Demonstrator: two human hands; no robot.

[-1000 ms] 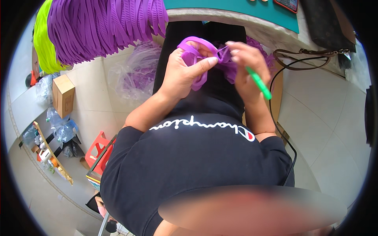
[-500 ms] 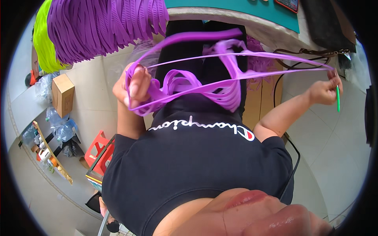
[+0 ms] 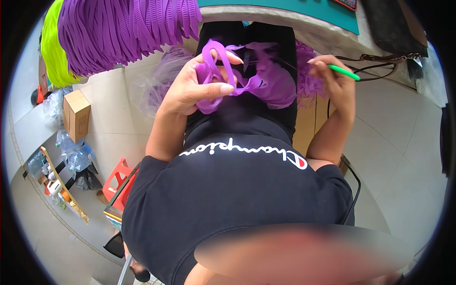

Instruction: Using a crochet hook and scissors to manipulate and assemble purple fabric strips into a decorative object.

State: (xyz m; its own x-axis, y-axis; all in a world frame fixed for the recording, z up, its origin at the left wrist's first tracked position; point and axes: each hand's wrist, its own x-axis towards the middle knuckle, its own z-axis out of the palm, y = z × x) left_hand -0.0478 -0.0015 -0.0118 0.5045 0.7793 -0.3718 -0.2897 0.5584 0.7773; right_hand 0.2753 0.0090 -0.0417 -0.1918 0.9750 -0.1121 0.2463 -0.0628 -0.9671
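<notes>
My left hand (image 3: 190, 88) is closed round a looped purple rubber strap (image 3: 231, 71), which bulges out between thumb and fingers. From that strap, thin twisted purple strips run across to a loose, blurred purple bundle (image 3: 275, 88) lying over my black-trousered lap. Off to the right, my right hand (image 3: 336, 83) is raised with bent fingers, holding a slim green pen-shaped tool (image 3: 344, 72). The tool's tip is hidden by the hand. No strap shows clearly in the right hand's fingertips.
Many ridged purple straps (image 3: 128, 33) hang at the far left beside yellow-green ones (image 3: 54, 47). Ahead is a table with a green mat (image 3: 285, 12). Purple scraps (image 3: 308, 71) lie below its edge. A cardboard box (image 3: 76, 114) and red stool (image 3: 118, 183) stand left.
The long purple strips stretched between my hands have gone slack. My right hand has come inward and up, its green tool now pointing right. My left hand has moved inward with the strap.
</notes>
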